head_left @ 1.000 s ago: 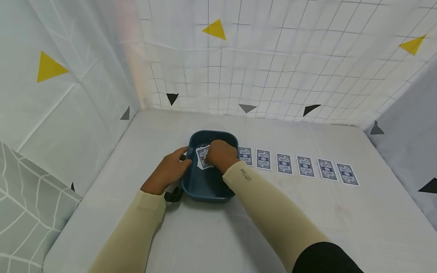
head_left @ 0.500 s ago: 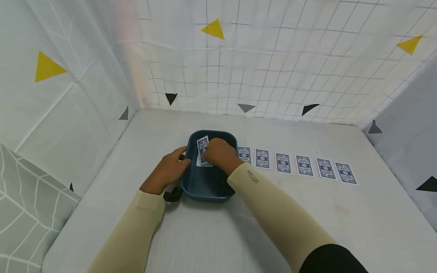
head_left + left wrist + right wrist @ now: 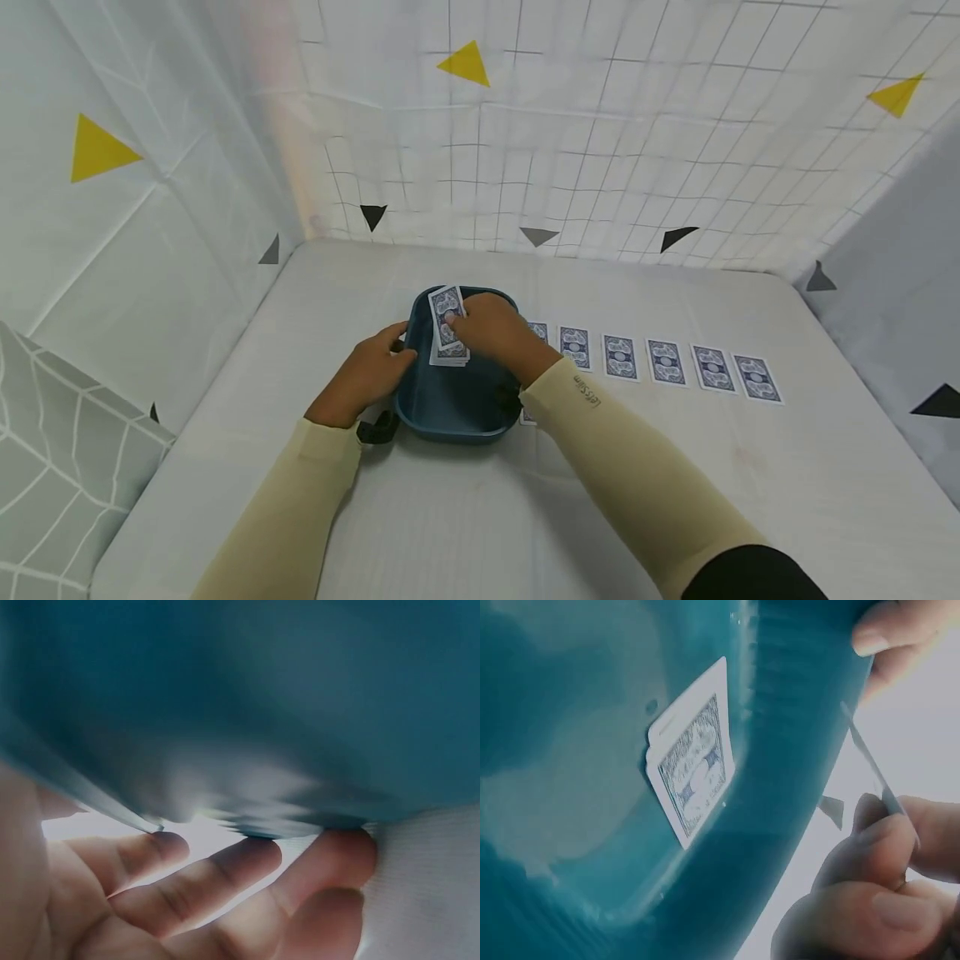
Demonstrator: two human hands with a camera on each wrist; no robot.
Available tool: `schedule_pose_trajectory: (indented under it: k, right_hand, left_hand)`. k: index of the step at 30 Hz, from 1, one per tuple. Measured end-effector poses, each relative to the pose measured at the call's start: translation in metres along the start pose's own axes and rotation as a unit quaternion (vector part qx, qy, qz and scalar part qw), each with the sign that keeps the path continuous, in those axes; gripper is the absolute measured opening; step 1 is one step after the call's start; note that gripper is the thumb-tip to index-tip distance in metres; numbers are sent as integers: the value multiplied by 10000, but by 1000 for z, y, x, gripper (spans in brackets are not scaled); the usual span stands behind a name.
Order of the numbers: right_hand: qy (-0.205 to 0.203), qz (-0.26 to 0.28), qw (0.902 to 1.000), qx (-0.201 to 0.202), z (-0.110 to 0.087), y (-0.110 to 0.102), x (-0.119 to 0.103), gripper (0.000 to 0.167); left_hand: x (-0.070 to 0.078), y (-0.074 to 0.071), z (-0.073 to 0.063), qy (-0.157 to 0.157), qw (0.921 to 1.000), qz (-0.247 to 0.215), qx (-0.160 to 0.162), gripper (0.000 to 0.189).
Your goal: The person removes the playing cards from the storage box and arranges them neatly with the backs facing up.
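A deep blue tray (image 3: pixel 453 412) stands on the white-covered table. My left hand (image 3: pixel 367 375) holds its left side, thumb at the rim and fingers against the outer wall, as the left wrist view shows. My right hand (image 3: pixel 498 329) pinches a blue-backed playing card (image 3: pixel 446 304) between thumb and fingers, lifted above the tray. Below it, a small stack of playing cards (image 3: pixel 448 358) lies face down on the tray's floor; in the right wrist view this stack (image 3: pixel 697 765) sits near the side wall, and the pinched card (image 3: pixel 870 761) appears edge-on.
Right of the tray runs a row of several face-down cards (image 3: pixel 620 357), spaced apart. Another card (image 3: pixel 528 415) is partly hidden by the right sleeve near the tray's front right corner. White sheeting with yellow and black triangles surrounds the table (image 3: pixel 675 467).
My right hand has drawn one card off the stack and raised it toward the tray's far left rim. The left hand has stayed on the tray. A card by the right sleeve has come into view.
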State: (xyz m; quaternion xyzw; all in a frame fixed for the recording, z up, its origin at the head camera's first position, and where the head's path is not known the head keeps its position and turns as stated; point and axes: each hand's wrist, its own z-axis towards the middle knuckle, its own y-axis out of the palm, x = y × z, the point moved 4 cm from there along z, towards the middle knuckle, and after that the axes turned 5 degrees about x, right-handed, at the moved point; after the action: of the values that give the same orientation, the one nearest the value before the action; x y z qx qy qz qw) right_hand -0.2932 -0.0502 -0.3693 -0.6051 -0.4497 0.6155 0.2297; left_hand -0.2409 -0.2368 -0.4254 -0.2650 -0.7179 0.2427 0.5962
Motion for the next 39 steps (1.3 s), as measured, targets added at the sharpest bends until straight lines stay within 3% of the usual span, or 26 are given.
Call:
schedule_pose_trajectory:
  k: [13, 23, 39]
  right_hand:
    - [-42, 643, 9979, 70, -23, -31, 23, 36]
    - [407, 1134, 9924, 244, -43, -51, 62, 35]
    - [1241, 1806, 9751, 334, -80, -58, 122, 41]
  left_hand:
    - [0, 2, 0, -47, 10000, -45, 3, 65]
    - [-2, 1, 0, -113, 9999, -86, -18, 65]
    - [-1, 0, 0, -104, 9999, -36, -47, 65]
